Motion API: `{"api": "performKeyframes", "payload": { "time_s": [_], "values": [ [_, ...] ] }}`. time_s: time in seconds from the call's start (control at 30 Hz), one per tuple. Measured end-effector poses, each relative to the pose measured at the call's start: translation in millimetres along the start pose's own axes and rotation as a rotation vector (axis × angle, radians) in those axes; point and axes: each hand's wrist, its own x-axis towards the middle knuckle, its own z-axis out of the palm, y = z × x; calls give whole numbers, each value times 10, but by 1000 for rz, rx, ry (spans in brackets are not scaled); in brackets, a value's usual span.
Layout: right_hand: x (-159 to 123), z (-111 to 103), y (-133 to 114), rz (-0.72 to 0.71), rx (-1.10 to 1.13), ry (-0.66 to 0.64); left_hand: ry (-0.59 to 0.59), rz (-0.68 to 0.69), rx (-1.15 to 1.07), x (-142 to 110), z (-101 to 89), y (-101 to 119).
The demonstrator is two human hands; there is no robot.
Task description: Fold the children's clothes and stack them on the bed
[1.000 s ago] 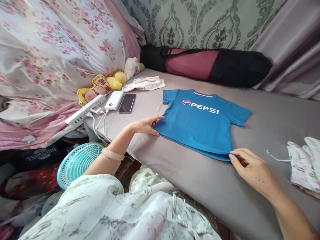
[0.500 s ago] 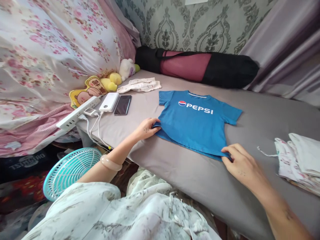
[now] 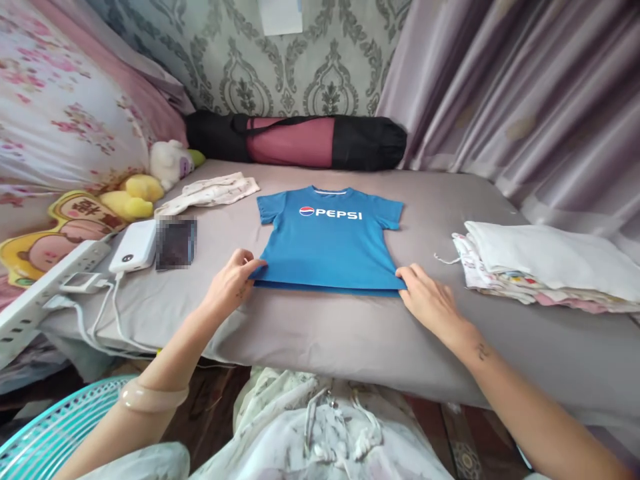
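A blue T-shirt (image 3: 327, 247) with a white PEPSI print lies face up on the grey bed sheet (image 3: 310, 333), its collar toward the wall and its hem toward me. My left hand (image 3: 234, 279) pinches the hem at its left corner. At the right corner, my right hand (image 3: 429, 293) grips the hem between thumb and fingers. Between the hands the hem runs nearly straight, with the lower layer showing as a thin darker strip beneath the front.
A stack of folded clothes (image 3: 545, 267) lies to the right. On the left are a cream cloth (image 3: 210, 192), a power bank (image 3: 134, 245), a blurred-out dark phone (image 3: 175, 243), a power strip (image 3: 55, 287) and plush toys (image 3: 135, 193). A long black-and-maroon bag (image 3: 293, 141) lies along the wall.
My view has turned right, so the shirt now sits squarely in front of me. The hem, wavy and lifted at the left before, is now straighter; both hands still hold its corners.
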Motion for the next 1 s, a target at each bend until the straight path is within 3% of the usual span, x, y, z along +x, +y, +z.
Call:
{"api": "performKeyframes", "payload": {
  "time_s": [0.17, 0.27, 0.47, 0.67, 0.73, 0.8, 0.87, 0.93, 1.0],
  "values": [
    [8, -29, 57, -260, 82, 28, -69, 123, 59, 42, -32, -12],
    [-15, -32, 113, -340, 124, -5, -91, 171, 45, 52, -41, -48],
    [-93, -92, 158, -371, 247, -105, -126, 214, -14, 12, -85, -98],
    [7, -274, 227, -324, 367, -268, -207, 206, -111, 60, -323, -26],
    [184, -321, 203, -323, 397, -357, -219, 142, -156, 212, -341, 4],
    [458, -304, 105, -338, 442, -352, -118, 89, -149, 466, -258, 37],
    [804, -200, -57, -295, 473, -186, -20, 121, -124, 794, -77, 94],
    [1171, -23, -241, -229, 459, -34, 1, 133, -117, 1137, 159, 187],
    [1498, 185, -384, -116, 395, -8, -17, 143, -102, 1425, 388, 301]
  ]
}}
